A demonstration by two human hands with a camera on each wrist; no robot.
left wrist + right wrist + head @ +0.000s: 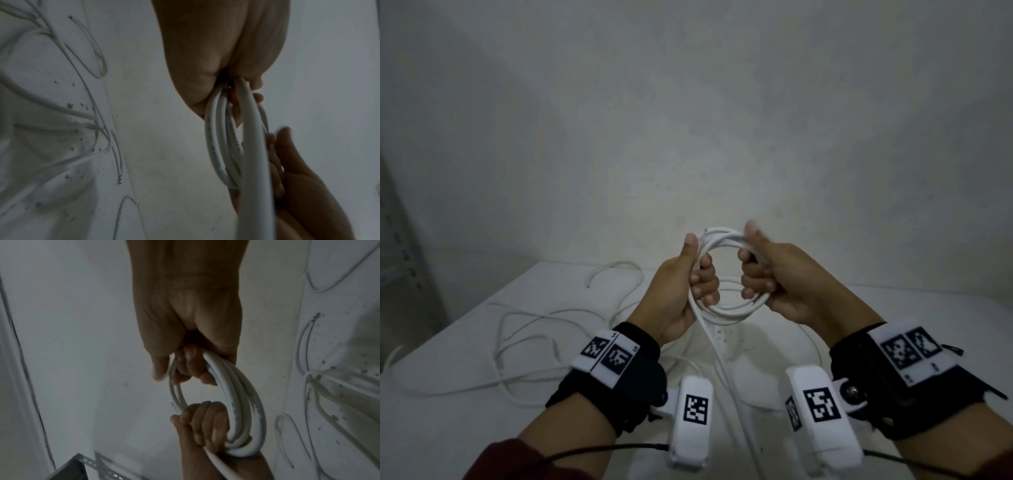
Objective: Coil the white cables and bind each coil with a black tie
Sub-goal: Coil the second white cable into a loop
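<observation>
- Here, your left hand (681, 291) curls its fingers round the left side of the thick round white cable coil (726, 308), thumb upright
- Your right hand (774, 277) grips the coil's right side, fingers wrapped through the loop
- The coil hangs above the white table (465, 411); its loose tail runs down towards you
- Thinner white cables (527, 342) sprawl on the table to the left

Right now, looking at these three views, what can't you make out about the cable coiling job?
- Black ties: none visible in any view.
- Coil: turn count unclear where the left hand and right hand wrap it.
- Trailing cable: far end cut off by the head view's bottom edge.
- Loose cables: separate or one, indistinguishable.
</observation>
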